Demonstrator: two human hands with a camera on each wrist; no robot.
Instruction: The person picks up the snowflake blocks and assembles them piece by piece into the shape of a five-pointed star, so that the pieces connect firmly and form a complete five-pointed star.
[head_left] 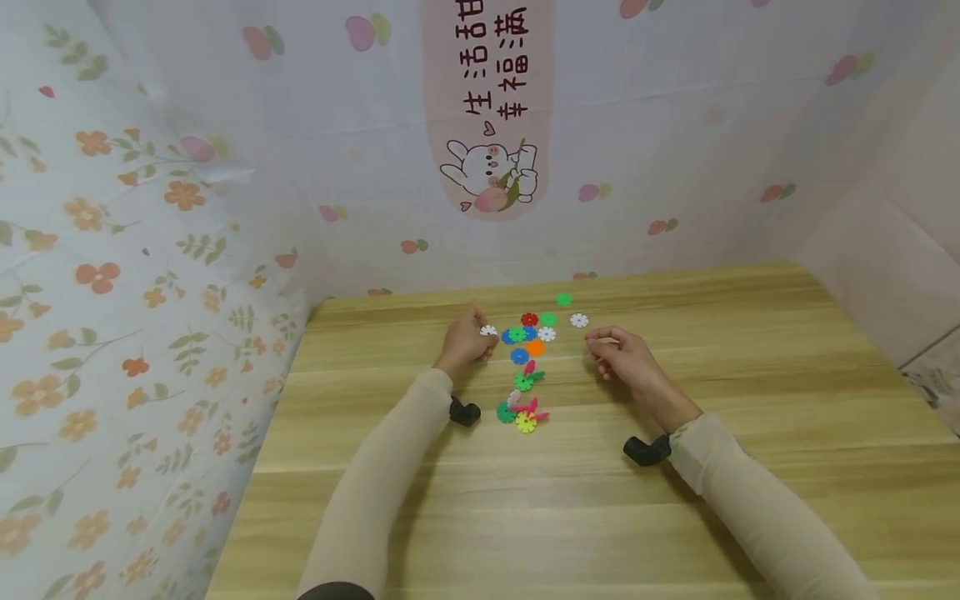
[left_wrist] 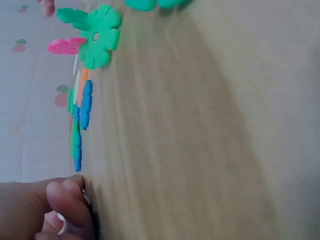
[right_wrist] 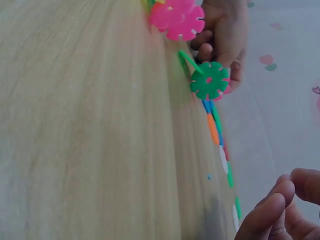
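Here we are over the wooden table [head_left: 570, 517], with the orange disc [head_left: 536, 348] as our dial's centre and twelve toward the printed cloth [head_left: 630, 125]. At nine o'clock, our left hand [head_left: 463, 342] has its fingers curled, pinching a white notched disc [head_left: 488, 331] on the side toward the centre; the left wrist view shows only slivers of white among the fingers. Across at three, our right hand [head_left: 626, 357] hovers with fingers loosely bent and tips close together, and we see nothing between them. Nearest it, at two o'clock, lies the outer white disc [head_left: 579, 320], just beside the fingertips, apart from them.

Round the dial we go! The far green disc [head_left: 564, 300] sits at one, the red disc [head_left: 529, 319] close to twelve, with the nearer green disc [head_left: 548, 319] just to its right. Another, the inner white disc [head_left: 547, 334], lies between one and two. At ten, a green disc lies over blue ones, and at eight there's the single blue disc [head_left: 520, 356]. Down between six and seven stands the small green-and-pink assembly [head_left: 523, 381], its pieces slotted at angles. Farther out at six, the larger assembly [head_left: 527, 422] shows yellow, pink, green and pale pieces joined together. Both our arms wear beige sleeves [head_left: 375, 483].
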